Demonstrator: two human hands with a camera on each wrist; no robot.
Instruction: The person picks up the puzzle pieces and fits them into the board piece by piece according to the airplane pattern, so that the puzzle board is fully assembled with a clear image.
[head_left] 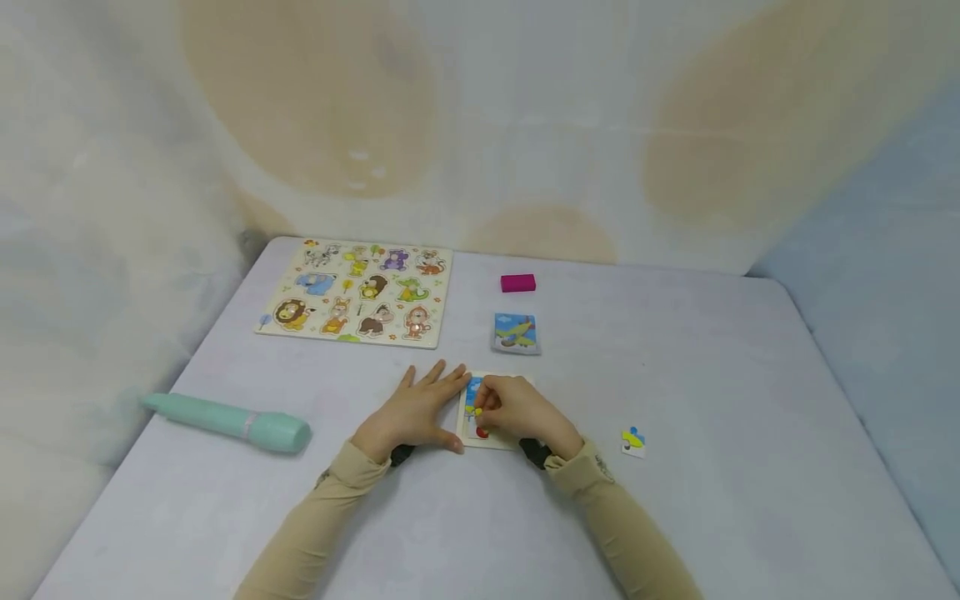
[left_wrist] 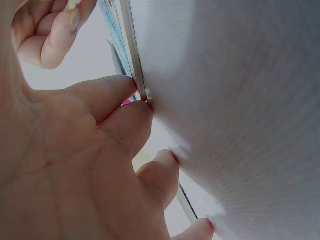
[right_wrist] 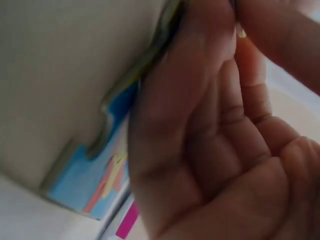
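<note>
Jigsaw board (head_left: 462, 412): flat on table (head_left: 750, 417), in front of picture card (head_left: 516, 332). Left hand (head_left: 420, 415): fingers spread, touching board's left edge. Right hand (head_left: 525, 410): pinching small piece (left_wrist: 73, 4) (mostly hidden) over board. Loose piece (head_left: 634, 443): on table, right of board
</note>
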